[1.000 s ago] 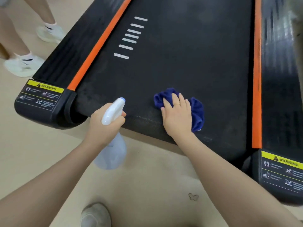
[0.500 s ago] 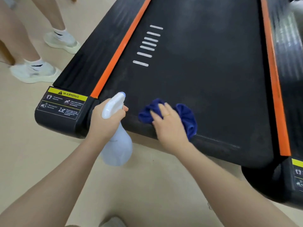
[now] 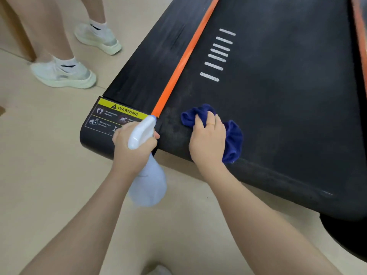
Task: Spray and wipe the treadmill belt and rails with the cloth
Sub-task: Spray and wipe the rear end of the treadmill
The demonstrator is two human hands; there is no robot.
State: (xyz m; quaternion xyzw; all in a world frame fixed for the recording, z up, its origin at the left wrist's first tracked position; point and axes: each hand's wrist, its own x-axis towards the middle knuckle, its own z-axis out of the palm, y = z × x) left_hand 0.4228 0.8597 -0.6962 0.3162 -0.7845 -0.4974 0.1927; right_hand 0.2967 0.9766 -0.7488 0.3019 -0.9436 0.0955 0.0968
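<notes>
The black treadmill belt (image 3: 278, 96) fills the upper right, with white stripes and an orange strip (image 3: 184, 58) along its left side. Beside it runs the black left rail (image 3: 151, 62), ending in a cap with a yellow warning label (image 3: 111, 120). My right hand (image 3: 208, 141) grips a bunched dark blue cloth (image 3: 232, 141) and presses it on the belt's near end, close to the orange strip. My left hand (image 3: 133, 149) holds a pale spray bottle (image 3: 148, 183) by its neck, nozzle pointing at the rail's end.
A person's legs in white sneakers (image 3: 63, 74) stand on the beige floor (image 3: 49, 175) left of the treadmill. The right orange strip (image 3: 360, 26) shows at the frame's edge. My own shoe (image 3: 158, 270) peeks in at the bottom.
My right hand has slid the cloth leftward along the belt's near end toward the orange strip. The left hand with the bottle has stayed beside it, and the view has shifted left.
</notes>
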